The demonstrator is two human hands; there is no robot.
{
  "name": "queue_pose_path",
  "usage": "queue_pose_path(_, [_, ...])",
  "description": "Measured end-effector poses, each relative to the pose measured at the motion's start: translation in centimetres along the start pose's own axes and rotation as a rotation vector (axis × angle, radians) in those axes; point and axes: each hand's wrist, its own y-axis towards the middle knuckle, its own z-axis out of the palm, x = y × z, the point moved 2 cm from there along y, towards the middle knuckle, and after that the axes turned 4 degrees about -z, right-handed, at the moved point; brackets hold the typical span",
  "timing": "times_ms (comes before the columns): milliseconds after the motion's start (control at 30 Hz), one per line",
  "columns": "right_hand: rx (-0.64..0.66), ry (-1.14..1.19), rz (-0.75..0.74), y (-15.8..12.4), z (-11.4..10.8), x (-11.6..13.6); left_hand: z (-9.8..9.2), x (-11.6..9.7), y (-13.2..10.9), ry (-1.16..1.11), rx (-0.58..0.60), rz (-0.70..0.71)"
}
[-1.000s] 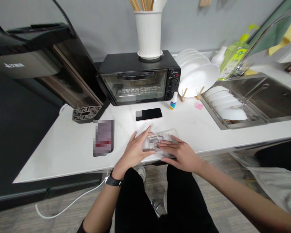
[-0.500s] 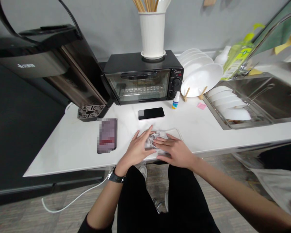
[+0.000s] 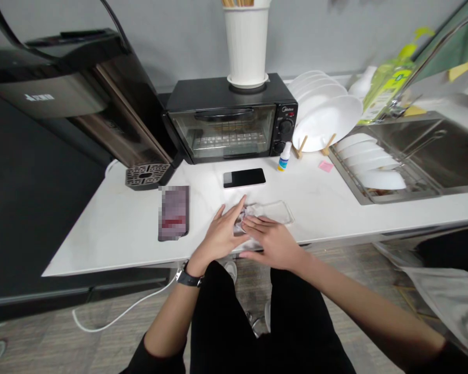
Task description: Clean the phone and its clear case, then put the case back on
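Note:
A clear phone case [image 3: 284, 210] lies flat near the front edge of the counter. My left hand [image 3: 219, 235] holds its left end, thumb and fingers spread around it. Under the fingertips of my right hand [image 3: 275, 242] is a crumpled whitish cloth or wipe [image 3: 251, 210], pressed onto the case. My fingers partly hide both the cloth and the case's left part. Just beyond them lies a phone [image 3: 245, 178] with a dark screen. A small white spray bottle [image 3: 284, 157] stands to its right.
A purplish, partly pixelated phone-shaped object [image 3: 174, 213] lies to the left. Behind stand a water dispenser [image 3: 132, 130], a toaster oven [image 3: 226, 132] with a white utensil pot [image 3: 247, 47], and racked plates [image 3: 327, 122]. Bowls [image 3: 380, 179] sit in the sink [image 3: 452, 156] at right.
My right hand has slid left with the cloth, closer to my left hand. More of the case's right end shows. The view has shifted slightly.

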Motion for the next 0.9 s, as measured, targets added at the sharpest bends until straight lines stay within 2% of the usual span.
queue_pose_path(133, [0.068,0.013,0.033,-3.6,-2.8,-1.3,-0.1,-0.2,0.0,-0.013,0.0,0.002])
queue_pose_path(233, [0.066,-0.123,0.087,-6.4,-5.2,-3.6,-0.1,-0.4,0.1,-0.01,-0.009,-0.007])
queue_pose_path(300, [0.032,-0.229,0.122,-6.8,-5.8,-4.7,-0.1,-0.4,0.2,-0.008,-0.01,-0.011])
queue_pose_path(400, [-0.005,-0.298,0.148,-5.1,-4.5,-4.4,0.1,-0.3,0.2,-0.002,-0.009,-0.005])
queue_pose_path(533, [-0.01,-0.182,0.079,-1.0,-0.7,-1.1,0.1,-0.1,0.2,0.026,0.007,-0.015])
queue_pose_path(600, [-0.018,-0.113,0.047,0.0,0.4,0.4,0.0,-0.1,0.1,0.026,0.015,-0.028])
queue_pose_path(733, [0.002,-0.008,0.062,-1.6,-0.5,0.5,-0.1,-0.3,0.0,0.004,0.002,-0.018])
queue_pose_path(900, [-0.041,-0.122,0.102,-6.1,-3.4,-2.7,0.2,-0.3,0.0,0.011,-0.033,-0.011])
